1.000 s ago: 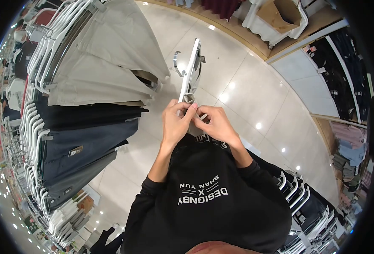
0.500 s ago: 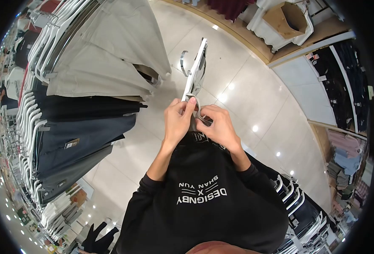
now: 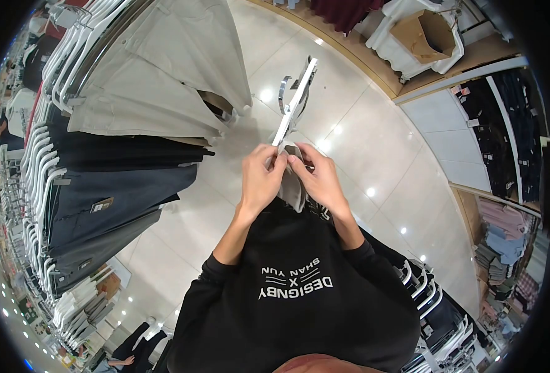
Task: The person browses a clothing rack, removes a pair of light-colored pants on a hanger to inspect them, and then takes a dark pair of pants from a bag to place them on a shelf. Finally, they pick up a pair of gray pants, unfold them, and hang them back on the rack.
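Note:
A white clip hanger (image 3: 296, 102) with a metal hook points away from me over the floor, tilted to the right. A light grey garment (image 3: 292, 186), probably trousers, hangs from it, seen nearly edge-on. My left hand (image 3: 261, 180) is closed at the hanger's near end, thumb and fingers pinching the garment's top edge. Close beside it, my right hand (image 3: 319, 180) pinches the same edge, its thumb near the left thumb. Between the hands the cloth bulges open and drops toward my black top. The fingertips partly hide the near clip.
On the left stands a rack of light trousers (image 3: 157, 74) and dark trousers (image 3: 119, 199) on white hangers. More hangers (image 3: 421, 286) with dark clothes are at lower right. A brown paper bag (image 3: 421, 37) and folded clothes (image 3: 505, 236) sit on right-hand shelves. Tiled floor (image 3: 362, 143) lies between.
The hanger's far end has swung a little to the right. My right-hand fingers have straightened and shifted along the edge, and more grey cloth now shows below the hands.

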